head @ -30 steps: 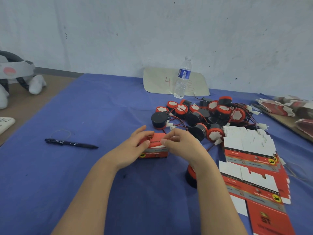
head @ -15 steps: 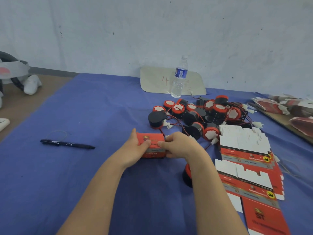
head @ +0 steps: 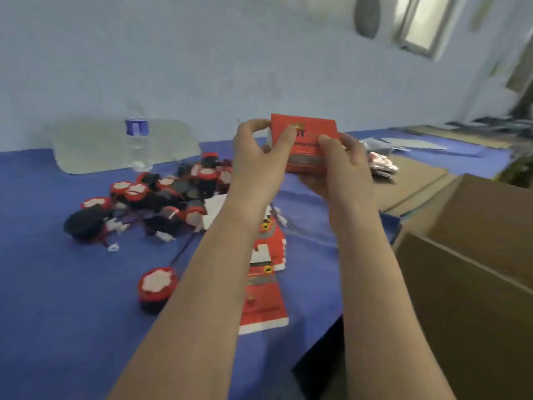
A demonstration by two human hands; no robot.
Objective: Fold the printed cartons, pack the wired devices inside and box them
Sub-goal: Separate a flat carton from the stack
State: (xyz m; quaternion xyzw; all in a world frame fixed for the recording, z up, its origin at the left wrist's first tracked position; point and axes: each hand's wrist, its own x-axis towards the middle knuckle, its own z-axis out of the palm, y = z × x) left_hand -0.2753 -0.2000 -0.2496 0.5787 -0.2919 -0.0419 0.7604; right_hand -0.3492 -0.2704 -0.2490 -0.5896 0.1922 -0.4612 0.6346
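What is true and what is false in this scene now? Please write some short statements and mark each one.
1. The left hand and the right hand both grip the red carton, lifted off the table. True.
2. The water bottle lies on its side. False: it stands upright.
3. A brown cardboard box is at the right. True.
4. The flat cartons lie to the left of the pile of wired devices. False: they lie to its right, partly under the forearms.
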